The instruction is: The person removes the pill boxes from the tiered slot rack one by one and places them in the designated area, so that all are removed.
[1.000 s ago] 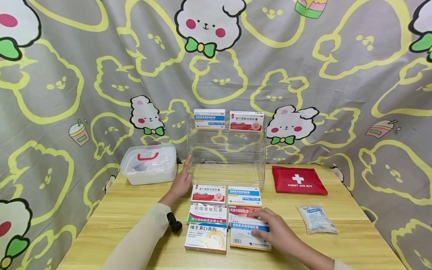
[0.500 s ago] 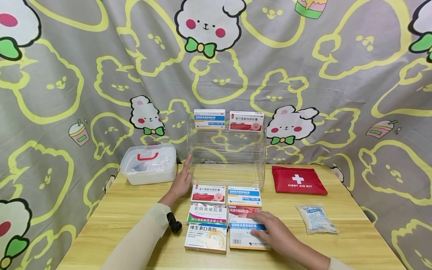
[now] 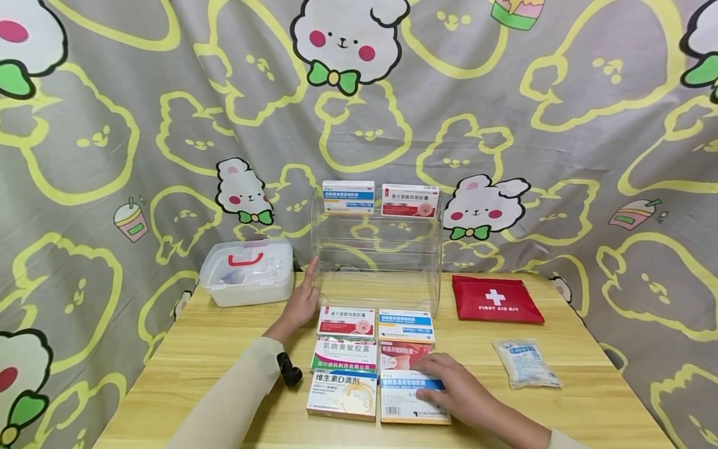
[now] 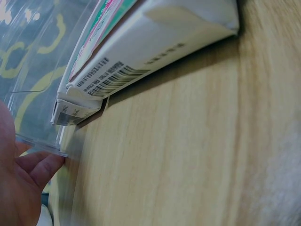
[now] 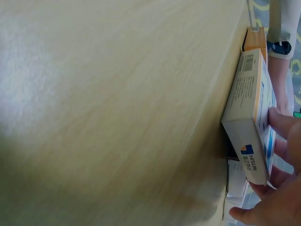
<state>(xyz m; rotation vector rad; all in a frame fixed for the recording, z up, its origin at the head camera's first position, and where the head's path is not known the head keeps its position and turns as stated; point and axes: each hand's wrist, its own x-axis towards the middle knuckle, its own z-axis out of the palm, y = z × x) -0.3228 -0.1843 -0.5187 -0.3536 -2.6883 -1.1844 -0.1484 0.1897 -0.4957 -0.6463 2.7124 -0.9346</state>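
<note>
The right hand (image 3: 454, 390) is gripping a blue-and-white box (image 3: 406, 405), its thumb pressing on the top and its other fingers bending round the far edge and the right end. The box is being held at the near right of the group, and I cannot tell if its bottom is touching the table (image 3: 600, 418). Its far edge is coming just beside a red box (image 3: 399, 355), and farther back a blue box (image 3: 406, 325) is lying. On the left, a thin strip of wood is showing between the held box and a white-and-yellow box (image 3: 339, 399). Behind that, a purple-and-green box (image 3: 344, 355) and a red-and-white box (image 3: 346, 322) are making a row. The left hand (image 3: 303, 302) is not grasping; it is touching the left edge of a clear rack (image 3: 381, 252), one finger pointing up. Two boxes (image 3: 348, 198) are standing on the top shelf, with bare shelves showing under them. Wide wood is showing to the right, where a white packet (image 3: 526, 364) is lying, with a red pouch (image 3: 493, 300) farther back. Far left, a clear tub (image 3: 248, 274) is sitting apart from the rack.
</note>
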